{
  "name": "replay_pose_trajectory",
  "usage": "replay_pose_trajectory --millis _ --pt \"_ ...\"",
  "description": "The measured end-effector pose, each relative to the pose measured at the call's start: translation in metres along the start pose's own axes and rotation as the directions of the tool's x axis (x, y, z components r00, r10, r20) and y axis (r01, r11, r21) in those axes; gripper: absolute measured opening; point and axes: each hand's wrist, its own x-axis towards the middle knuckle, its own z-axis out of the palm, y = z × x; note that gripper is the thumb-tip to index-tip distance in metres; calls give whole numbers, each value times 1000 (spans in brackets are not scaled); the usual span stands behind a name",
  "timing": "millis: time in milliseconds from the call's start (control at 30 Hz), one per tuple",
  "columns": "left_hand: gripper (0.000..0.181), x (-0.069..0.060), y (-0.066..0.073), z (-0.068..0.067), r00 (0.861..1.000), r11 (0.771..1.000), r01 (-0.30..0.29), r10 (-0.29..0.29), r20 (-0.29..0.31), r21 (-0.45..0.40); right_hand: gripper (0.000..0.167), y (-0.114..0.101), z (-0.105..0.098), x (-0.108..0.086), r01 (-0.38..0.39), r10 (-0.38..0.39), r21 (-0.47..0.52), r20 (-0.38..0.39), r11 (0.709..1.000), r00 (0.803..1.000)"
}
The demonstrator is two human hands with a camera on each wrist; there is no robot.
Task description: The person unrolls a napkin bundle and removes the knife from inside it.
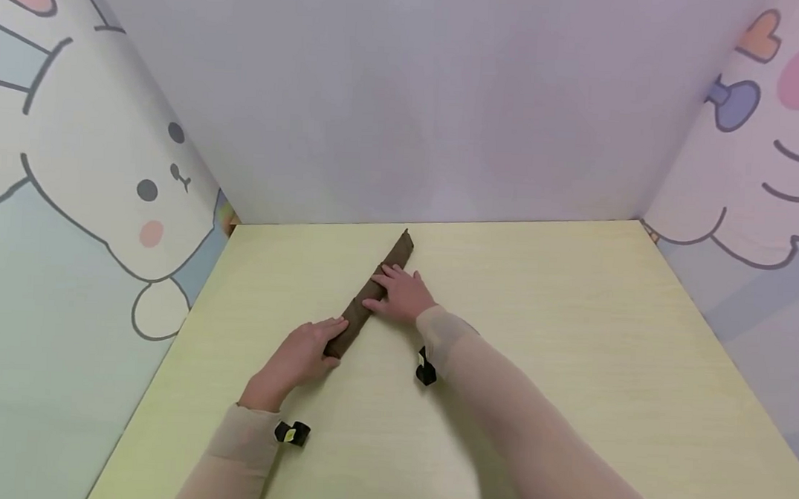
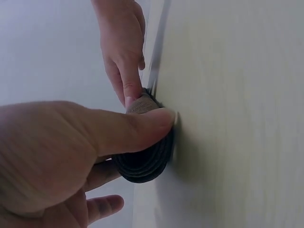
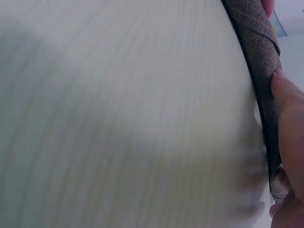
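Note:
A dark brown cloth rolled into a long tube [image 1: 399, 253] lies diagonally on the table, its far end pointing away to the right. My left hand [image 1: 297, 357] grips the near end, thumb on one side and fingers on the other. Farther along the tube, my right hand [image 1: 404, 294] holds its middle, fingers laid over the top. In the left wrist view the layered spiral end of the roll [image 2: 142, 168] shows under my left thumb. The right wrist view shows the woven surface of the roll [image 3: 259, 52] and my right hand [image 3: 292, 133] against it.
The pale wood-grain table [image 1: 569, 346] meets a plain light wall [image 1: 406, 101] at its back edge. Side panels with cartoon drawings, a rabbit at left [image 1: 102, 155] and a pink-nosed figure at right, flank it. Small black devices [image 1: 426, 367] are at both wrists.

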Motion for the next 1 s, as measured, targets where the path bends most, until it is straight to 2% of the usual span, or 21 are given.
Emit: replay_pose_trajectory --millis 167,367,667,1000 --pt "70 -1 6 2 1000 999 8 -8 1 -34 76 5 -2 -8 18 -18 0 6 1000 1000" --pt "74 -2 12 3 997 990 56 -48 62 -129 78 11 -5 -18 36 -36 6 58 999 998" --pt "72 1 15 6 994 979 22 -1 107 -201 77 22 -12 -28 75 -78 39 77 996 994" --pt "69 -1 17 6 994 969 32 -5 109 -246 74 19 -16 -33 76 -80 42 85 996 993"
